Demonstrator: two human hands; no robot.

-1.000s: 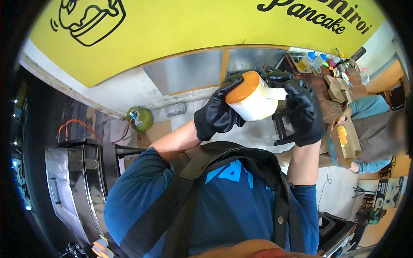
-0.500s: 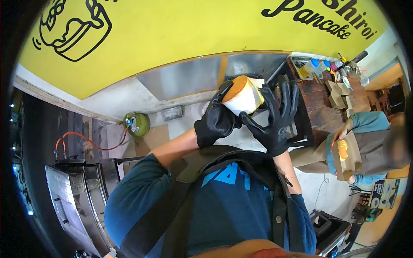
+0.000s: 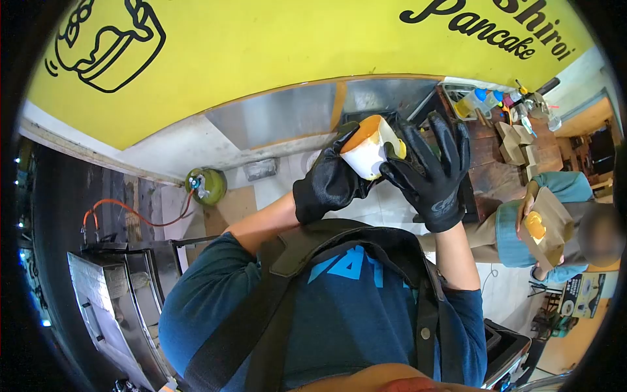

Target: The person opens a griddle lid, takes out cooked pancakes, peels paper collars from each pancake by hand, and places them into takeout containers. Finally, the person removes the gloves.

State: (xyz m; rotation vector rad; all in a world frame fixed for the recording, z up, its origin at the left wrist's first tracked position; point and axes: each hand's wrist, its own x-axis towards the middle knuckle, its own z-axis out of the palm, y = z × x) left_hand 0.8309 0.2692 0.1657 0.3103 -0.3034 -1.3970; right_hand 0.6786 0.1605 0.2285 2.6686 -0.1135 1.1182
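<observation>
My left hand [image 3: 330, 179], in a black glove, wraps round the left side of a round, cake-like piece [image 3: 360, 134] with an orange-brown face. White paper-like material [image 3: 364, 159] surrounds its side, and some yellow shows at its right end. To the right is my right hand [image 3: 428, 173], also gloved in black, with its fingers spread apart. Its thumb is at the right end of the piece, touching it or very close. The piece is tilted and held in the air in front of my chest.
At the right, a person [image 3: 516, 232] holds a brown paper box [image 3: 552, 225] with yellow food. The wooden table [image 3: 483, 157] bears bottles [image 3: 470, 103] and folded cardboard boxes [image 3: 513, 140]. A green gas cylinder [image 3: 208, 186] with an orange hose [image 3: 137, 202] stands at the left, near metal equipment [image 3: 108, 307].
My right hand has moved from the loose white strip to the piece's right end, its fingers spreading. The strip no longer sticks out rightward. The person's box has shifted and tilted.
</observation>
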